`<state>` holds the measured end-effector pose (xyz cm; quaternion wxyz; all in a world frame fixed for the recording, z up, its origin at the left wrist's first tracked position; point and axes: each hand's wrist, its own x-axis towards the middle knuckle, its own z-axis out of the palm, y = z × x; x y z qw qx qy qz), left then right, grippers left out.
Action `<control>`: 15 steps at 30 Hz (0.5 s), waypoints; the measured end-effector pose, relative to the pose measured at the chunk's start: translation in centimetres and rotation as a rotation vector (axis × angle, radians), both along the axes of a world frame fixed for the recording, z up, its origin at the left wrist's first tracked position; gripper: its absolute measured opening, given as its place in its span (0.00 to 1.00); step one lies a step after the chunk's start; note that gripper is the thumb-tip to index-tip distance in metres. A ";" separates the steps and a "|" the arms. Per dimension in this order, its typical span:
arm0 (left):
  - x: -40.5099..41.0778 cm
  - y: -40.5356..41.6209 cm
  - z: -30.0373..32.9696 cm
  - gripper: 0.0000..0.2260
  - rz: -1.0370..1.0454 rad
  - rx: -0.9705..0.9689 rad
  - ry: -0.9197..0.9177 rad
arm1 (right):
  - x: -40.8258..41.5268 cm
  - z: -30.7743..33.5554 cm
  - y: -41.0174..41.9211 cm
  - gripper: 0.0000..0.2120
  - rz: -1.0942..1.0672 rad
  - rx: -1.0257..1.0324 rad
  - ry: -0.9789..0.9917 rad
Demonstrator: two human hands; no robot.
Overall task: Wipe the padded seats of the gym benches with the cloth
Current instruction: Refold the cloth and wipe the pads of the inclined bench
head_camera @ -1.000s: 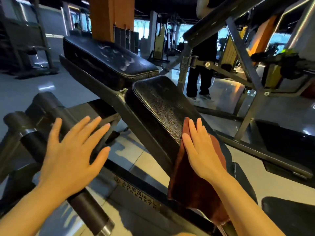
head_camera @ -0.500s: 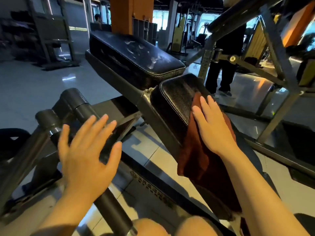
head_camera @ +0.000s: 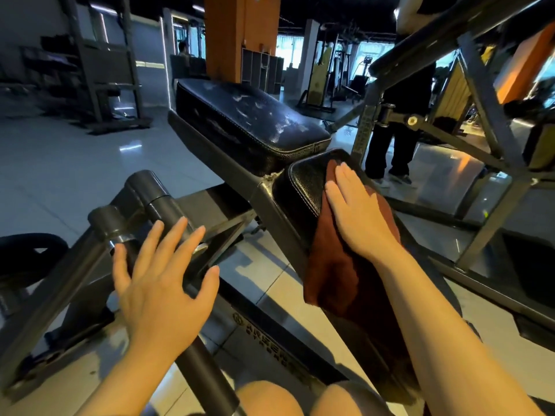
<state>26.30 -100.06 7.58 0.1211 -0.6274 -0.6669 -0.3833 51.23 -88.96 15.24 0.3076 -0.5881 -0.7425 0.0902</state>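
Note:
A black padded seat (head_camera: 303, 187) slopes down toward me on the bench frame. My right hand (head_camera: 357, 214) lies flat, fingers straight, pressing a brown cloth (head_camera: 333, 274) onto the seat near its upper end. The cloth drapes over the seat's left side and hangs down. Beyond the seat lies the longer black back pad (head_camera: 249, 121), with pale smears on its surface. My left hand (head_camera: 159, 283) hovers with spread fingers above the grey roller bars (head_camera: 150, 193) at the left, holding nothing.
A grey steel rack frame (head_camera: 486, 97) rises on the right, and a person in black (head_camera: 396, 121) stands behind it. An orange pillar (head_camera: 240, 37) and more machines stand at the back. The glossy tiled floor (head_camera: 60, 163) spreads to the left. My bare knees (head_camera: 300, 397) show at the bottom.
My right hand has slid the cloth up the seat toward its top edge. The view has moved closer and shifted left, and my left hand has drifted rightward over the rollers.

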 end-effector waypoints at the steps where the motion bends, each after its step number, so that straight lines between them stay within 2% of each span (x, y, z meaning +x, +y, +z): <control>1: 0.0 -0.1 0.0 0.26 -0.012 0.002 0.000 | 0.6 -0.9 -1.8 0.27 0.021 0.010 0.002; 6: 0.0 -1.0 -1.4 0.25 -0.134 0.070 0.120 | 2.9 -2.8 -5.1 0.28 0.011 0.000 0.038; 9: 0.0 -1.0 -2.0 0.23 -0.175 0.154 0.099 | 2.3 -1.7 -1.7 0.26 -0.078 0.011 0.031; 13: -0.1 -0.7 -2.0 0.22 -0.204 0.210 0.062 | -0.2 1.4 3.4 0.32 -0.133 0.000 -0.022; 15: -0.2 -0.7 -2.1 0.21 -0.198 0.204 0.064 | -1.8 2.5 3.3 0.27 -0.072 -0.002 0.039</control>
